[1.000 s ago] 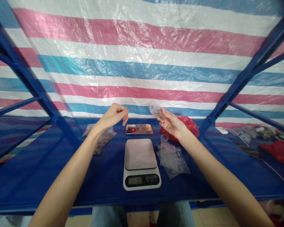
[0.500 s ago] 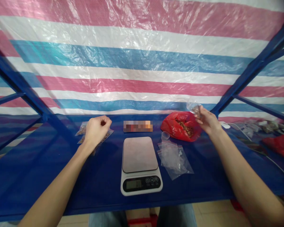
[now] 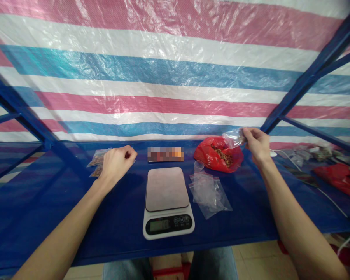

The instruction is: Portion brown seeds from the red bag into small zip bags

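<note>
In the head view, beyond the scale and to its right, the right hand's fingers pinch one end of a clear plastic bag. It looks light, limp and slippery, probably best gripped by an edge. Beyond the scale's left, the left hand is curled closed, nothing visible inside.

The red bag blocks low passage between the hands; above it lies room.

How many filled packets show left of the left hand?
2: the farther packet lies toward the back of the blue table, the nearer packet just in front; the left hand may hide more.
</note>
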The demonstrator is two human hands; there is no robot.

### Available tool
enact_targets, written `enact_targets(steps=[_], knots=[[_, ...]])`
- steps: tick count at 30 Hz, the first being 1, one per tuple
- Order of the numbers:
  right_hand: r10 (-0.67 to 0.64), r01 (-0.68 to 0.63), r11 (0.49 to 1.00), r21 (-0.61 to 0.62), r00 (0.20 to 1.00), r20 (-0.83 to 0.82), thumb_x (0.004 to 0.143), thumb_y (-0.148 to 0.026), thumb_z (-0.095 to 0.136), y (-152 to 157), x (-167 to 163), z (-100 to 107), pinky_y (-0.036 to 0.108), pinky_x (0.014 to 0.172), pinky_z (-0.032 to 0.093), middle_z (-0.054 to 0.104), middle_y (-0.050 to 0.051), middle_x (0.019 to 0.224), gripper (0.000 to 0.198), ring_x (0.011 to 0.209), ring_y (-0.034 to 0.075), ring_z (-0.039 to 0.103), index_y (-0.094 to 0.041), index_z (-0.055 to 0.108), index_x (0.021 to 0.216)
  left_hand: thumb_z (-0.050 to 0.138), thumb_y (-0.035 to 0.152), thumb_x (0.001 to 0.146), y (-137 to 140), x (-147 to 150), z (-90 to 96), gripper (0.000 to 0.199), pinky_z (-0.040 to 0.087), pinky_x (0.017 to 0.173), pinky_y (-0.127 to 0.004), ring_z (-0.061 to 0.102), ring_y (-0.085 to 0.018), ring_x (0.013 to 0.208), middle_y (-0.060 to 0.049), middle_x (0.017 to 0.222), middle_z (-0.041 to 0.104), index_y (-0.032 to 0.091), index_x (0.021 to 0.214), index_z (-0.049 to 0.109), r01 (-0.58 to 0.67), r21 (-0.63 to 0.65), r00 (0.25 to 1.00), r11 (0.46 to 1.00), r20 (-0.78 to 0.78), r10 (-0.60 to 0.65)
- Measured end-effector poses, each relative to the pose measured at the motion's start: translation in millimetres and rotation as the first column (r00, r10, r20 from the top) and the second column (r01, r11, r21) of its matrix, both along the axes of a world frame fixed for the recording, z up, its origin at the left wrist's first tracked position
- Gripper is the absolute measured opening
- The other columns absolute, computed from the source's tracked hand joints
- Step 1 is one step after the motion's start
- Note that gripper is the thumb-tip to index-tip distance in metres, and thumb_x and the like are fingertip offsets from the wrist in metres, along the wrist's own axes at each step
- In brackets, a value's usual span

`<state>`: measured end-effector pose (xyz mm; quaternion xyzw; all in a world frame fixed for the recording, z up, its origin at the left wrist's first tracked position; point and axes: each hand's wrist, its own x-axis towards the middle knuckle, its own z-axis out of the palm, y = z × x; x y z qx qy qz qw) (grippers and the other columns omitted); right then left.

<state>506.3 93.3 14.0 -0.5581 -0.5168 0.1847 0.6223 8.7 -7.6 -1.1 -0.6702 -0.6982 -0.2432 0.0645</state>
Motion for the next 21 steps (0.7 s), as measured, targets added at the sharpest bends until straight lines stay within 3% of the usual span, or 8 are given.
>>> enact_targets(steps=[4, 9, 12, 15, 21], knots=[[0.101, -0.115, 0.993, 0.019, 0.930, 0.352, 0.085, -0.058, 0.073, 1, -2, -6, 0.033, 0.062, 0.053, 0.075, 0.006, 0.081, 0.036, 0.067, 0.021, 0.066, -0.023, 0.075, 0.093, 0.048, 0.035, 0.093, 1, -1, -2.2, 0.030, 0.029, 0.061, -0.031, 0.069, -0.026, 0.070, -0.007, 0.072, 0.074, 0.023, 0.074, 0.067, -0.006, 0.001, 1.000, 1.000, -0.022, 0.006], [0.174, -0.200, 0.979, -0.027, 0.770, 0.614, 0.090, -0.057, 0.068, -5, -14, -9, 0.039, 0.081, 0.056, 0.081, 0.010, 0.097, 0.035, 0.084, 0.029, 0.075, -0.025, 0.078, 0.102, 0.048, 0.036, 0.094, 0, -1, -1.6, 0.030, 0.030, 0.060, -0.031, 0.069, -0.027, 0.070, -0.007, 0.072, 0.074, 0.023, 0.075, 0.068, -0.008, -0.001, 0.999, 1.000, -0.034, 0.008], [0.205, -0.237, 0.971, -0.037, 0.740, 0.640, 0.091, -0.058, 0.069, -8, -18, -9, 0.040, 0.087, 0.056, 0.081, 0.010, 0.103, 0.036, 0.091, 0.030, 0.076, -0.026, 0.078, 0.106, 0.047, 0.036, 0.094, 0, 0, -0.4, 0.032, 0.030, 0.060, -0.031, 0.070, -0.026, 0.070, -0.008, 0.072, 0.074, 0.022, 0.076, 0.069, -0.011, -0.010, 0.999, 1.000, -0.031, 0.011], [0.217, -0.248, 0.968, -0.029, 0.777, 0.591, 0.088, -0.062, 0.072, -8, -19, -9, 0.040, 0.089, 0.057, 0.082, 0.010, 0.104, 0.042, 0.093, 0.031, 0.077, -0.025, 0.079, 0.107, 0.047, 0.037, 0.094, 0, 0, 0.1, 0.032, 0.030, 0.061, -0.030, 0.070, -0.026, 0.072, -0.008, 0.074, 0.076, 0.022, 0.078, 0.071, -0.018, -0.017, 0.999, 1.000, -0.032, 0.017], [0.155, -0.170, 0.985, -0.021, 0.835, 0.529, 0.080, -0.078, 0.069, -2, -16, -12, 0.040, 0.070, 0.057, 0.081, 0.011, 0.080, 0.057, 0.073, 0.032, 0.076, -0.023, 0.081, 0.080, 0.045, 0.039, 0.095, 2, -1, -2.4, 0.037, 0.029, 0.061, -0.031, 0.071, -0.026, 0.074, -0.008, 0.076, 0.077, 0.021, 0.078, 0.073, -0.041, -0.030, 0.997, 0.999, -0.069, 0.039]])
